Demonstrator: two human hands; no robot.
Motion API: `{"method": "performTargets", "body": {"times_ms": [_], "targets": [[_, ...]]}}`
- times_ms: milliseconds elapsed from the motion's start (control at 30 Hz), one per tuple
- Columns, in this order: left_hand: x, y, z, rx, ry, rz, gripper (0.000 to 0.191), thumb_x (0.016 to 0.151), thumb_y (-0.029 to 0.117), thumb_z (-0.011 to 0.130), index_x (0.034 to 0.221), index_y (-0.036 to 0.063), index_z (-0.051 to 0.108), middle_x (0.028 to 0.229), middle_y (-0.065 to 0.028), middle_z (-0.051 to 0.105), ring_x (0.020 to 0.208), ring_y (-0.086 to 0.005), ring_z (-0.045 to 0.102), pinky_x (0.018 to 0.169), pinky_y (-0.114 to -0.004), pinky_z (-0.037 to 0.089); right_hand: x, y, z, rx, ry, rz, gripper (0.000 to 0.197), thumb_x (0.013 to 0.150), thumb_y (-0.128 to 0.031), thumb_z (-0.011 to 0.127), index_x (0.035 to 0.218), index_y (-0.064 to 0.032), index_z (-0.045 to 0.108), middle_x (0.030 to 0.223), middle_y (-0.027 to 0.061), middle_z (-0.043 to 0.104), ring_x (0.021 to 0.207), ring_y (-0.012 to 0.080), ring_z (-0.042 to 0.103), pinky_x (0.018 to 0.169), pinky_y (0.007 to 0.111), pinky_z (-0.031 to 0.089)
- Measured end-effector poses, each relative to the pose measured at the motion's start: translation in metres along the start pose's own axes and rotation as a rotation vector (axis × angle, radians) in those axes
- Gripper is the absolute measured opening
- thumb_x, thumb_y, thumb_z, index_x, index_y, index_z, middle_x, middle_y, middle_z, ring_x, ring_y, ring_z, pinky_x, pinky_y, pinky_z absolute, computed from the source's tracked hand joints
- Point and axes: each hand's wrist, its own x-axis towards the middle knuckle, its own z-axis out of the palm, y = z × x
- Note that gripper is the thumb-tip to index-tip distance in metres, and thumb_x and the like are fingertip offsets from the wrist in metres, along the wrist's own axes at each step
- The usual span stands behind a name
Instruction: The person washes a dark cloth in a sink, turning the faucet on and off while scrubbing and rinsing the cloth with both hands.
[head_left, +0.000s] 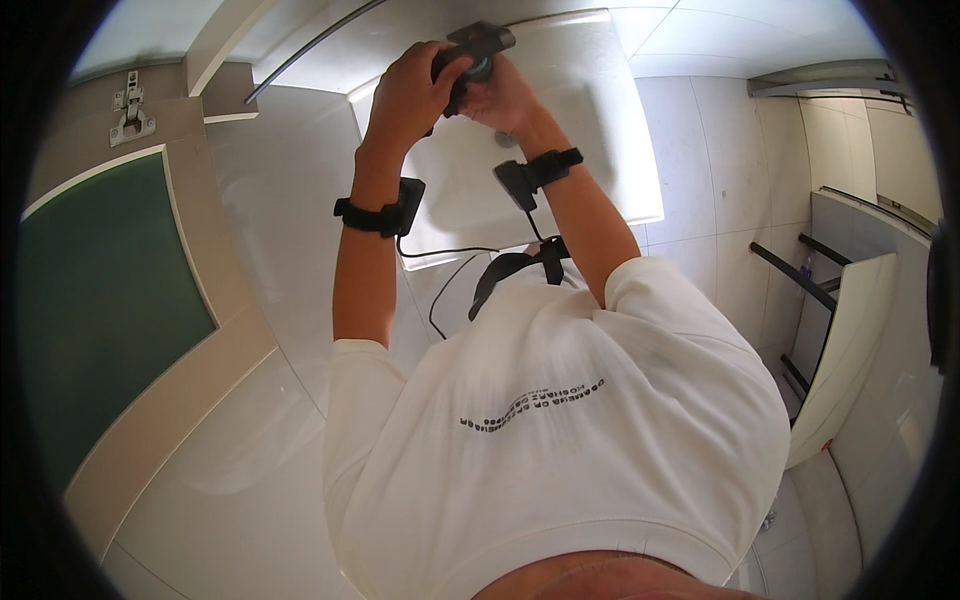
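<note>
Both hands are raised together at the top of the view, over a white rectangular basin (630, 150). My left hand (409, 90) is wrapped around a black handheld device (480, 41) with a teal round part; its exact kind cannot be told. My right hand (499, 97) is at the device's near right side, its palm partly turned up and its fingers largely hidden. It appears to hold the device too. A grey round drain (505, 139) shows in the basin below the hands.
At left are a cabinet frame with a metal hinge (132, 112) and a dark green panel (112, 315). A thin dark rod (315, 49) slants at upper left. To the right, a pale board (844, 352) has black legs (795, 274). Cables (446, 251) hang from black wrist-worn units (382, 214).
</note>
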Motion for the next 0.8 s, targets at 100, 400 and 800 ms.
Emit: {"method": "performTargets", "body": {"times_ms": [100, 400, 800], "targets": [[-0.002, -0.008, 0.003, 0.008, 0.021, 0.021, 0.037, 0.088, 0.034, 0.064, 0.105, 0.0017, 0.064, 0.094, -0.0141, 0.068, 0.081, -0.0263, 0.065, 0.076, -0.031, 0.05, 0.005, 0.022, 0.01, 0.139, 0.16, -0.171, 0.041, 0.099, -0.042, 0.031, 0.1, -0.0079, 0.054, 0.083, 0.0043, 0.056, 0.071, 0.0142, 0.052, 0.07, 0.03, 0.047], [-0.008, -0.015, 0.001, -0.016, 0.045, 0.023, 0.041, 0.087, 0.037, 0.065, 0.108, 0.0016, 0.063, 0.096, -0.014, 0.068, 0.081, -0.0244, 0.065, 0.077, -0.031, 0.05, -0.001, 0.033, 0.037, 0.124, 0.168, -0.35, 0.051, 0.098, -0.049, 0.026, 0.112, -0.0069, 0.052, 0.106, 0.0087, 0.056, 0.1, 0.0218, 0.055, 0.092, 0.04, 0.043], [-0.004, -0.013, 0.005, -0.04, 0.021, -0.026, 0.042, 0.087, 0.038, 0.064, 0.11, 0.0022, 0.063, 0.094, -0.014, 0.068, 0.083, -0.0236, 0.065, 0.079, -0.031, 0.05, 0.009, 0.019, -0.018, 0.175, -0.117, -0.029, 0.05, 0.097, -0.054, 0.03, 0.1, -0.01, 0.056, 0.077, 0.001, 0.053, 0.067, 0.0113, 0.048, 0.058, 0.024, 0.04]]}}
